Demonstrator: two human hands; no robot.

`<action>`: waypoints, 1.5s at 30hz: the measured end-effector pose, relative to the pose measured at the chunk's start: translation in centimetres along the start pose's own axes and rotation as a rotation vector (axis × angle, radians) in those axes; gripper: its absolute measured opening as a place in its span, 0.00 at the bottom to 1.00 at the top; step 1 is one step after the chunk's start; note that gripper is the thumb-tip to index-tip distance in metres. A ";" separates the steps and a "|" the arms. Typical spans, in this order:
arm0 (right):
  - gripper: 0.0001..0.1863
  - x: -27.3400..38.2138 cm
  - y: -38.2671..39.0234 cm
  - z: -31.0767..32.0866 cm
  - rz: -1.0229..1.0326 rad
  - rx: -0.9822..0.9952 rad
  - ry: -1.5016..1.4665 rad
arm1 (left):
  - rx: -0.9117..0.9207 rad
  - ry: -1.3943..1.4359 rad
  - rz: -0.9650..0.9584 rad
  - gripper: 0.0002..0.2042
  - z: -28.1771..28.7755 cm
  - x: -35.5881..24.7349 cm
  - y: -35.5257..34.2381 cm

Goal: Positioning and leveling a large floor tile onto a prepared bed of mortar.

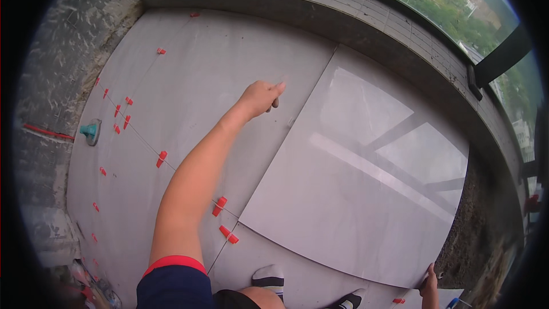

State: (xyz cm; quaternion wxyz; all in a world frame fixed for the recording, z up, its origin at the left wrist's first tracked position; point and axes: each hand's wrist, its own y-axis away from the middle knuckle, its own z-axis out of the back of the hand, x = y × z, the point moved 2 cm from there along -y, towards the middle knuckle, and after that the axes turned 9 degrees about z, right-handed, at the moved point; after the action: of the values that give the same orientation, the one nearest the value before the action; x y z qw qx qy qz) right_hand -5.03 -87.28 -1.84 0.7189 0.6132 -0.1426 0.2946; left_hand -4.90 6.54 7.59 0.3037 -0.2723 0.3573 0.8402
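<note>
My left hand (262, 97) reaches far out over the laid grey floor tiles (189, 80), fingers curled into a loose fist just left of the seam. A small dark spot shows under the fingers; I cannot tell whether it is an object or shadow. A large glossy grey tile (366, 166) lies to the right of the seam, its near edge slightly raised over the neighbouring tile. At the lower right, my right hand (429, 289) grips that tile's near corner.
Red levelling clips (219, 206) sit along the tile joints. A teal suction handle (91, 131) rests at the left edge. A curved parapet (366, 23) with glass railing bounds the far side. Dark mortar bed (477, 217) shows at right. My sock-clad foot (269, 277) is at the bottom.
</note>
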 end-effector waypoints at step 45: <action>0.36 10.4 8.3 -2.9 -0.030 -0.593 0.968 | 0.315 -0.761 -0.107 0.18 -8.9 0.0 13.2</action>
State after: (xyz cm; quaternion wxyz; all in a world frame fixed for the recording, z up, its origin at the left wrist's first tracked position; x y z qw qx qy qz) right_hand -2.27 -81.27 10.08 0.8478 0.1820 0.1356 0.4793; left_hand -12.07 -7.66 8.02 0.4954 0.0896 0.3292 0.7989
